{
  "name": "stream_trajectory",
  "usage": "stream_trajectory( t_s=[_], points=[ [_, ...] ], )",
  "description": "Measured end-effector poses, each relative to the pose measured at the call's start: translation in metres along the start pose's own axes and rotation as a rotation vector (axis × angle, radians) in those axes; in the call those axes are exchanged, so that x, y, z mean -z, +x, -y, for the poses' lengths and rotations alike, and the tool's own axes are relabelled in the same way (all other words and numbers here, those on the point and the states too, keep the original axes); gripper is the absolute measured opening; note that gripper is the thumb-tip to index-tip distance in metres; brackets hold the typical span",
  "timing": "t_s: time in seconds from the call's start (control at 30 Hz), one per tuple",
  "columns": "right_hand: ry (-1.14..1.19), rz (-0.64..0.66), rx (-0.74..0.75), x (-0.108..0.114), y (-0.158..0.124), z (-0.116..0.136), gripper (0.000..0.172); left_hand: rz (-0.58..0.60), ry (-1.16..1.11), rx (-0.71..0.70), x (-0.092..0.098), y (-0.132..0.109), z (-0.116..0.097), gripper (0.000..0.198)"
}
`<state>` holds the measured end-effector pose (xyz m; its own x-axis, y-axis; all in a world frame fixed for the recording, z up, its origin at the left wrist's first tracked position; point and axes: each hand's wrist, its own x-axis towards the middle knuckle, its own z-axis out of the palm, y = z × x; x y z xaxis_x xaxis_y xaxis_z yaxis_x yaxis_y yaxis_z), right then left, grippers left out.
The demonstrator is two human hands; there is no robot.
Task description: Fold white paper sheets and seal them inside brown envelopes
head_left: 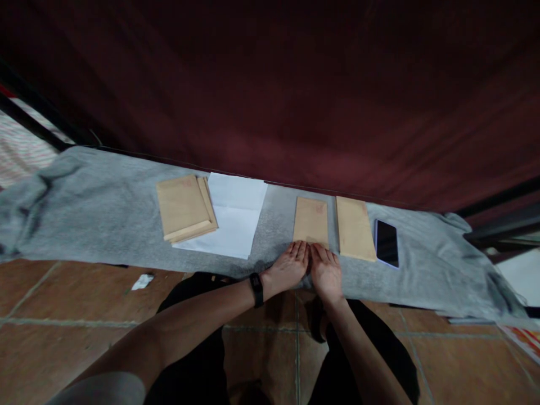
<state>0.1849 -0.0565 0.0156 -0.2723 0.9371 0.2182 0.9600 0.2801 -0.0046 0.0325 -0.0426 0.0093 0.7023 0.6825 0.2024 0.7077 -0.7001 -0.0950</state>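
Note:
A brown paper envelope [311,216] lies on the grey cloth in front of me, with a faint reddish print near its far right corner. Both hands meet at its near end and cover that edge. My left hand [293,260] has its fingers close together on the envelope's near left part. Beside it, my right hand [325,273] is bent over the near right part, fingers together. The thumbs are mostly hidden between the hands. Just to the right lies another brown envelope pile [355,228], apart from my right hand.
White paper sheets [238,216] lie to the left, partly under a stack of brown envelopes [183,205]. A phone [387,243] rests at the right. Grey cloth [113,208] covers the narrow surface, with a dark red curtain [270,101] behind. A white scrap [142,282] is on the tiled floor.

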Motion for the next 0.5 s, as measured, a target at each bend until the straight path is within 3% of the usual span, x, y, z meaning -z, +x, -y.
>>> stream_trajectory(
  t_s=[0.5],
  points=[
    [0.026, 0.032, -0.025, 0.0034, 0.0011, 0.0014, 0.04, -0.001, 0.003, 0.005, 0.0034, 0.0078, 0.0006, 0.042]
  ],
)
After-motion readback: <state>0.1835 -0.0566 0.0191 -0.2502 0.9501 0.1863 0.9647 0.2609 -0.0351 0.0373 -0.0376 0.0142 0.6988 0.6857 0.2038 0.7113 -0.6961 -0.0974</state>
